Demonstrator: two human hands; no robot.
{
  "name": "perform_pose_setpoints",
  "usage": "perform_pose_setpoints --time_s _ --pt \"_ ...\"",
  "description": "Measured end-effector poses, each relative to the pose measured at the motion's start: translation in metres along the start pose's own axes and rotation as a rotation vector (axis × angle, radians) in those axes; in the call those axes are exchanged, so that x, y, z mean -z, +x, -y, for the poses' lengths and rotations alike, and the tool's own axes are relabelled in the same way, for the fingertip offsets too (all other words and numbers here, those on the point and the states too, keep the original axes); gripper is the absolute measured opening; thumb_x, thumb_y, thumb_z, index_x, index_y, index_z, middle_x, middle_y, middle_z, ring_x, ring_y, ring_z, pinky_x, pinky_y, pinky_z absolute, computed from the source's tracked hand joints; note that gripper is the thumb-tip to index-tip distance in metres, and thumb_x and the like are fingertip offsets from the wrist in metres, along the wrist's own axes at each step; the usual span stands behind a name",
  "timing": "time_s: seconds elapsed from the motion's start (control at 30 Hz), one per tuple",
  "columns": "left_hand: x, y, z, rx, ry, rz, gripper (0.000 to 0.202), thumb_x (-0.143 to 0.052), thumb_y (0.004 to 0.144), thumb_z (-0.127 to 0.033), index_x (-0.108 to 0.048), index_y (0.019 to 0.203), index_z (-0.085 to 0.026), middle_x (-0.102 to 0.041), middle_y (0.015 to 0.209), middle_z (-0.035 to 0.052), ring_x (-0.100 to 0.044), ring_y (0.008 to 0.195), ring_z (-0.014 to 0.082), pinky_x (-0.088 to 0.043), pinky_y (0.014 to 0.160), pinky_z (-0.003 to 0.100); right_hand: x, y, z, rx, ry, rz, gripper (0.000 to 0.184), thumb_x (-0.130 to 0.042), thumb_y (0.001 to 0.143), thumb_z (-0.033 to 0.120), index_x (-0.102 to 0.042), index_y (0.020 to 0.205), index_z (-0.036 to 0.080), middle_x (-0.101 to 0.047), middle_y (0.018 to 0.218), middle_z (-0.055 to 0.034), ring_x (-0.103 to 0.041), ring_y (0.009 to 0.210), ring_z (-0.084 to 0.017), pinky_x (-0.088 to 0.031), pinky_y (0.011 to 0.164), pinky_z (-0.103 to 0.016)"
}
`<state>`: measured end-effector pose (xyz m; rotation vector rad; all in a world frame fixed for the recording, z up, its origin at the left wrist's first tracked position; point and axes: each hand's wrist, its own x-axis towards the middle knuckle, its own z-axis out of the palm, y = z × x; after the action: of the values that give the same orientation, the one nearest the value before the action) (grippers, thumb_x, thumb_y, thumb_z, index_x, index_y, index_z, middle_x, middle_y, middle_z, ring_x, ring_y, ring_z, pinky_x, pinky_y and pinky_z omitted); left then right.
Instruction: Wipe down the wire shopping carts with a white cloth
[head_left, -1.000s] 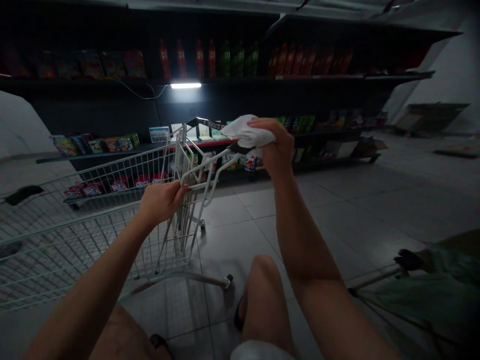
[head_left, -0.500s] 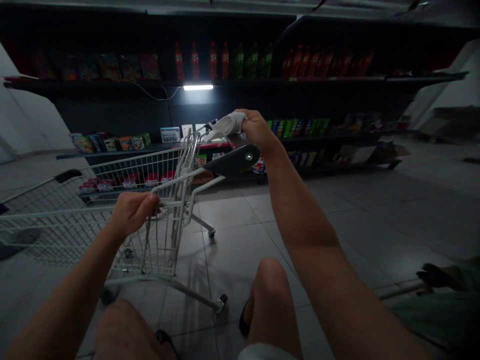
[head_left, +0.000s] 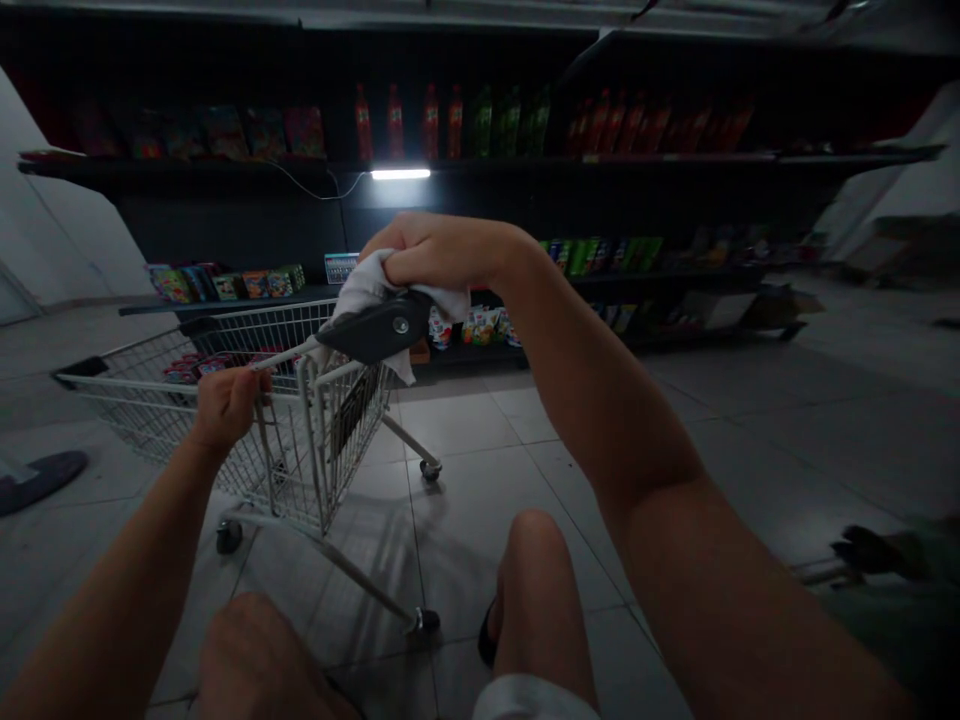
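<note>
A white wire shopping cart [head_left: 180, 380] stands on the tiled floor to my left front. My left hand [head_left: 225, 403] is closed around the cart's top rim near its rear. My right hand [head_left: 435, 250] is closed on a white cloth [head_left: 360, 290], pressing it over the dark plastic end cap [head_left: 375, 328] of the cart's handle. The cloth hangs down on both sides of the cap. My bare knees [head_left: 525, 560] show at the bottom of the view.
Dark store shelves [head_left: 480, 160] run across the back, with bottles above and coloured packets below, lit by a strip lamp [head_left: 400, 174]. Another cart's handle [head_left: 862, 550] shows at the right edge. A dark round mat [head_left: 37, 478] lies on the floor at left.
The cart has swung and shifted left, its handle end now pointing at me. My right hand with the cloth has moved left and down over the end cap. My left hand slid left along the rim.
</note>
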<state>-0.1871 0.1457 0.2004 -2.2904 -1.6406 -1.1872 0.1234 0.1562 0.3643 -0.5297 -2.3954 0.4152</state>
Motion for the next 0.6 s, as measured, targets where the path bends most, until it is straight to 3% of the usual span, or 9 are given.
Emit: perform_pose_setpoints --time_s 0.1,0.17,0.27,0.37,0.43,0.47,0.53,0.6 --pt "-0.002 0.005 0.003 0.033 -0.045 -0.002 0.056 -0.025 0.093 -0.064 -0.053 0.067 -0.022 -0.061 0.059 0.0 -0.054 0.062 0.0149 -0.046 0.064 0.028 0.005 0.008 -0.031 -0.119 -0.085 0.111 0.025 -0.048 0.081 -0.001 -0.061 0.064 0.012 -0.052 0.056 0.0064 -0.041 0.053 -0.004 -0.033 0.052 -0.018" --pt "-0.003 0.008 0.004 0.039 -0.036 0.004 0.054 -0.027 0.094 -0.061 -0.052 0.067 -0.022 -0.06 0.06 -0.0005 -0.054 0.064 0.015 -0.046 0.068 0.029 0.006 0.01 -0.055 -0.163 -0.149 -0.011 0.025 -0.048 0.084 0.004 -0.058 0.063 0.013 -0.053 0.059 0.0049 -0.043 0.057 -0.006 -0.035 0.056 -0.019" --pt "-0.005 0.01 -0.005 0.036 0.027 -0.03 0.046 -0.029 0.096 -0.053 -0.054 0.076 -0.021 -0.063 0.07 0.0004 -0.055 0.069 0.015 -0.046 0.072 0.029 -0.002 0.008 -0.085 -0.14 -0.239 -0.31 0.019 -0.05 0.087 0.012 -0.06 0.071 0.016 -0.058 0.066 0.0031 -0.053 0.07 -0.009 -0.043 0.069 -0.02" --pt "-0.004 0.013 -0.042 -0.048 0.075 -0.264 0.04 -0.031 0.098 -0.047 -0.057 0.102 -0.017 -0.067 0.096 0.0074 -0.061 0.088 0.0175 -0.047 0.082 0.031 -0.025 0.002 -0.092 -0.105 -0.3 -0.538 0.02 -0.044 0.093 0.019 -0.063 0.088 0.019 -0.063 0.079 0.0016 -0.06 0.083 -0.011 -0.047 0.08 -0.023" --pt "-0.002 0.016 -0.081 -0.192 0.004 -0.45 0.046 -0.026 0.1 -0.048 -0.055 0.112 -0.015 -0.066 0.108 0.0117 -0.061 0.1 0.0177 -0.047 0.089 0.03 -0.047 -0.005 -0.079 -0.071 -0.339 -0.629 0.026 -0.036 0.095 0.018 -0.063 0.098 0.019 -0.065 0.09 -0.0001 -0.061 0.09 -0.012 -0.049 0.085 -0.026" --pt "-0.001 0.018 -0.102 -0.258 -0.025 -0.475 0.048 -0.025 0.1 -0.048 -0.055 0.114 -0.014 -0.066 0.11 0.0126 -0.062 0.102 0.0176 -0.047 0.089 0.03 -0.059 -0.009 -0.069 -0.046 -0.359 -0.661 0.03 -0.033 0.095 0.016 -0.062 0.104 0.019 -0.065 0.095 -0.0013 -0.061 0.094 -0.013 -0.05 0.088 -0.028" --pt "0.001 0.023 -0.137 -0.323 0.013 -0.505 0.051 -0.024 0.101 -0.049 -0.061 0.101 -0.014 -0.067 0.095 0.0095 -0.063 0.091 0.0174 -0.045 0.08 0.03 -0.082 -0.017 -0.047 0.027 -0.399 -0.708 0.037 -0.028 0.095 0.014 -0.059 0.114 0.018 -0.063 0.107 -0.0037 -0.06 0.104 -0.015 -0.05 0.094 -0.033" --pt "0.002 0.026 -0.157 -0.29 0.081 -0.532 0.05 -0.032 0.099 -0.053 -0.061 0.082 -0.016 -0.057 0.068 0.0021 -0.054 0.064 0.0131 -0.035 0.06 0.027 -0.099 -0.024 -0.031 0.135 -0.429 -0.728 0.04 -0.028 0.094 0.013 -0.055 0.123 0.018 -0.06 0.117 -0.0054 -0.057 0.114 -0.017 -0.048 0.1 -0.038"
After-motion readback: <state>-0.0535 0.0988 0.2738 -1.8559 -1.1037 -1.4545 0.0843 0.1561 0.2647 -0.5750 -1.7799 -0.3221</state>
